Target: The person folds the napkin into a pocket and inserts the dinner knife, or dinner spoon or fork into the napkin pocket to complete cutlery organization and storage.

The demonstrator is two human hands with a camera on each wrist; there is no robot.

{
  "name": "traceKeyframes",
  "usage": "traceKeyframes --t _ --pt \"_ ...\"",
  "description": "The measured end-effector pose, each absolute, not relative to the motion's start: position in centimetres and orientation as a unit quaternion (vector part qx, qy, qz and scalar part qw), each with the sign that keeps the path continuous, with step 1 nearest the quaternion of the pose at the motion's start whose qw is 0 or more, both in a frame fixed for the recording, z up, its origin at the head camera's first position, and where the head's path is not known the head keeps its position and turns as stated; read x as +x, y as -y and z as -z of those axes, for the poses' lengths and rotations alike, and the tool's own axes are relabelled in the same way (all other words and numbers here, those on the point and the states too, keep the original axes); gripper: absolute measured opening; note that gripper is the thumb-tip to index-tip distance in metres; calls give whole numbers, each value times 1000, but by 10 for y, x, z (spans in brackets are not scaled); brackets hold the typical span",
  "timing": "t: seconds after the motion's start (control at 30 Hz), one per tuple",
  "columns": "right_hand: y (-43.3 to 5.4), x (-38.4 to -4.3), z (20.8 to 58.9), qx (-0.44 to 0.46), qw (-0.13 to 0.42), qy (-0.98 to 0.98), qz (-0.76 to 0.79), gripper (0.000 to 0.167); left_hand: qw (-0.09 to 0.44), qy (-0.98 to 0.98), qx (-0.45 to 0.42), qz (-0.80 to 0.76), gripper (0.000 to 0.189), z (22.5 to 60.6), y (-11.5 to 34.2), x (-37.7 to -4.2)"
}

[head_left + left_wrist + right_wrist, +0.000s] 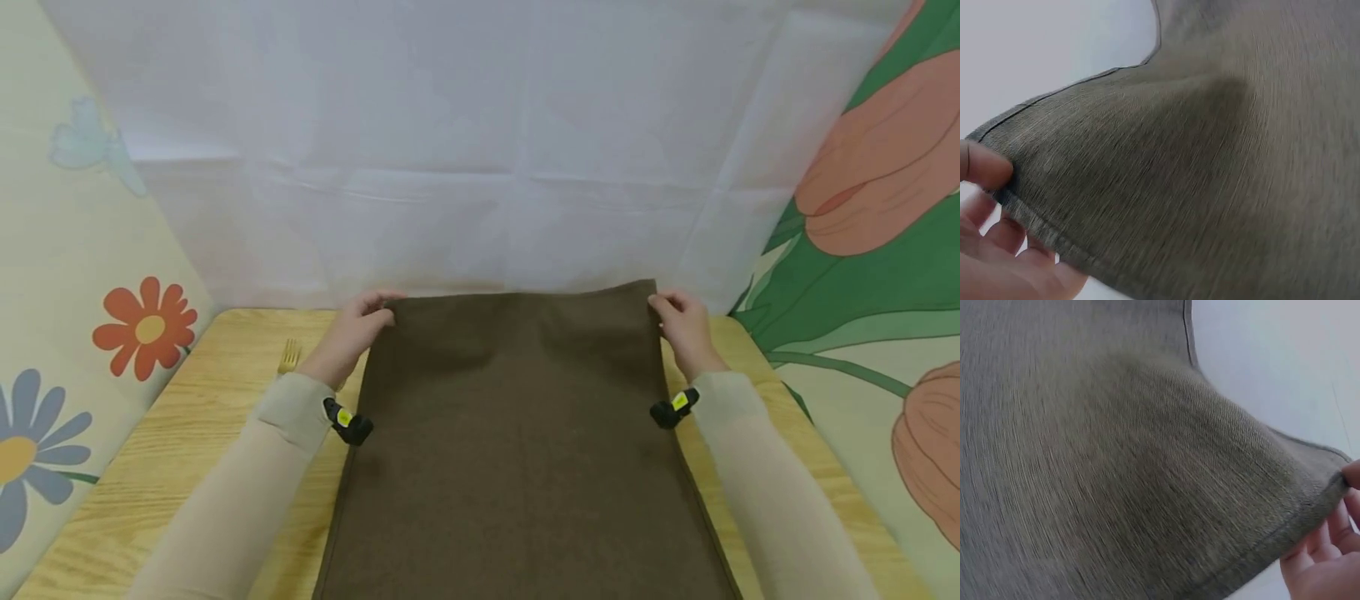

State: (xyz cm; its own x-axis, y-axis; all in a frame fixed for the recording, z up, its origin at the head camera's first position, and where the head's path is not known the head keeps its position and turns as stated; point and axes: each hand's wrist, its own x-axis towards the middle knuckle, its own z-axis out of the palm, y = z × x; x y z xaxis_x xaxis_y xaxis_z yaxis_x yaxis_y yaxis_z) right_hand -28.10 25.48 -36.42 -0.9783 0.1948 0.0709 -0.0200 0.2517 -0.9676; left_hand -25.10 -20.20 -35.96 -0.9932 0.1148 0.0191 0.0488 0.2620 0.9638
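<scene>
Brown cloth (525, 450) runs from the head view's centre to six o'clock over the worktop (187, 408). Fingers of the left hand (349, 337) pinch its eleven-o'clock corner, those of the right hand (686, 333) its one-o'clock corner.

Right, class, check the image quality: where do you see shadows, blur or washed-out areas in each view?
Head: soft light, shadowy patches below the brown cloth's top edge; left wrist: dark shadow across the cloth, background washed out; right wrist: similar shadow, pale background; both wrist views: streaky cloth, weave or blur unclear.
</scene>
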Motion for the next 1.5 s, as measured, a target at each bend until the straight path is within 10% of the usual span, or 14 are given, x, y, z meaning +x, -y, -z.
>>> traceKeyframes --t 0.2,1.17,1.5 --pt "-262 -279 358 -32 104 811 -574 39 56 -793 66 -604 51 353 212 -247" --pt "-274 -283 307 11 253 611 -750 9 -151 -598 87 -783 17 293 233 -263" --pt "-294 -267 322 60 145 658 -737 8 -112 -660 126 -732 16 315 256 -256"
